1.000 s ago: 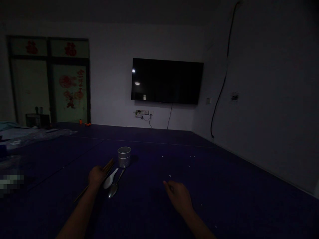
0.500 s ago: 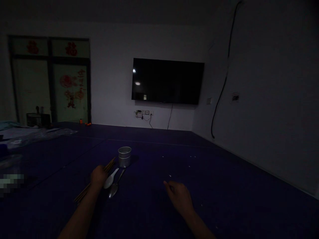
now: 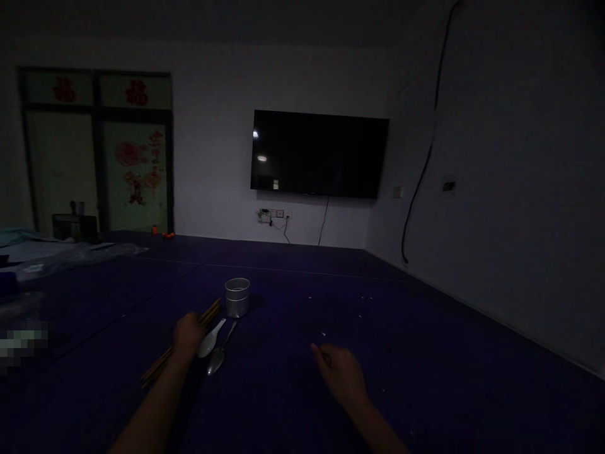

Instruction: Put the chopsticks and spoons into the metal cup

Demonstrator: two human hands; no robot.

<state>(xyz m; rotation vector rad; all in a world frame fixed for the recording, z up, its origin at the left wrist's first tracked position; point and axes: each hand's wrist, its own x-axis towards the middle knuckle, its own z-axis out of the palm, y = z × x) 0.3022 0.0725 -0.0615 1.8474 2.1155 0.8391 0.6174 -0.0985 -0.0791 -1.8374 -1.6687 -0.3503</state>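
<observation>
My left hand [image 3: 188,334] is closed around a bundle of wooden chopsticks [image 3: 210,311], whose ends stick out on both sides of the fist. Just right of that hand lies a white soup spoon [image 3: 209,342], and beside it a metal spoon [image 3: 217,361]. An open-topped metal cup [image 3: 237,298] stands upright behind the two spoons. Farther right, my right hand [image 3: 341,373] rests low over the table with its fingers curled in and the thumb pointing forward. Nothing shows in it, and it is apart from the utensils.
Small white bits [image 3: 324,334] are scattered on the dark blue tabletop [image 3: 283,403]. Clear plastic wrapping [image 3: 70,257] lies at the left, with a partly blurred container nearer me. A wall [image 3: 510,265] runs along the right side; a television [image 3: 319,154] hangs ahead.
The whole view has shifted very slightly. Both hands, the chopsticks, the spoons and the cup keep their places.
</observation>
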